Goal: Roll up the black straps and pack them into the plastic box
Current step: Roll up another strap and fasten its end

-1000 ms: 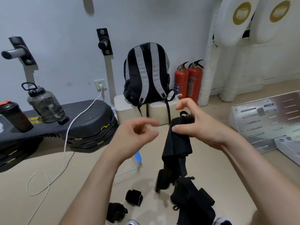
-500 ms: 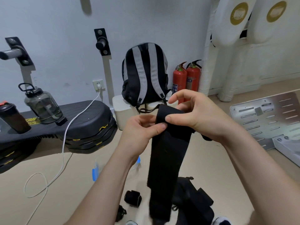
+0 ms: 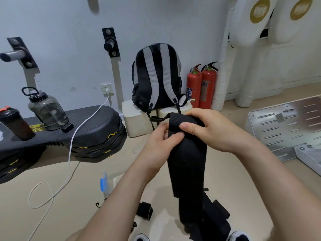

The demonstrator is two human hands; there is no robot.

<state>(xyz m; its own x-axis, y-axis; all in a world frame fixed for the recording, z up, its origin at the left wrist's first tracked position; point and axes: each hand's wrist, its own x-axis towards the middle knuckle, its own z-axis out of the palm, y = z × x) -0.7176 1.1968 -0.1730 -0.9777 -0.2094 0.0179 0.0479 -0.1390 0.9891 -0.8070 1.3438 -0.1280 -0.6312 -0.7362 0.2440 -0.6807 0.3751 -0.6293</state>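
Observation:
A wide black strap (image 3: 186, 164) hangs in front of me, its top end folded over at chest height. My left hand (image 3: 159, 143) pinches the strap's left edge near the top. My right hand (image 3: 208, 129) grips the folded top end, thumb on the front. The strap's lower end reaches down to a heap of black straps (image 3: 210, 221) on the floor. A rolled black strap (image 3: 144, 210) lies on the floor beside the heap. The clear plastic box (image 3: 112, 174) with a blue latch stands on the floor, partly behind my left forearm.
A black bench (image 3: 86, 129) at left carries a water jug (image 3: 46, 110) and a dark shaker (image 3: 14, 124); a white cable (image 3: 69, 153) trails from it. A backpack (image 3: 156, 77) sits on white blocks ahead, beside red fire extinguishers (image 3: 201, 86). A metal plate (image 3: 286, 127) lies at right.
My left hand came over and took the strap's top edge. The strap, bunched before, now hangs flat and stretched, and its top end has been folded further over.

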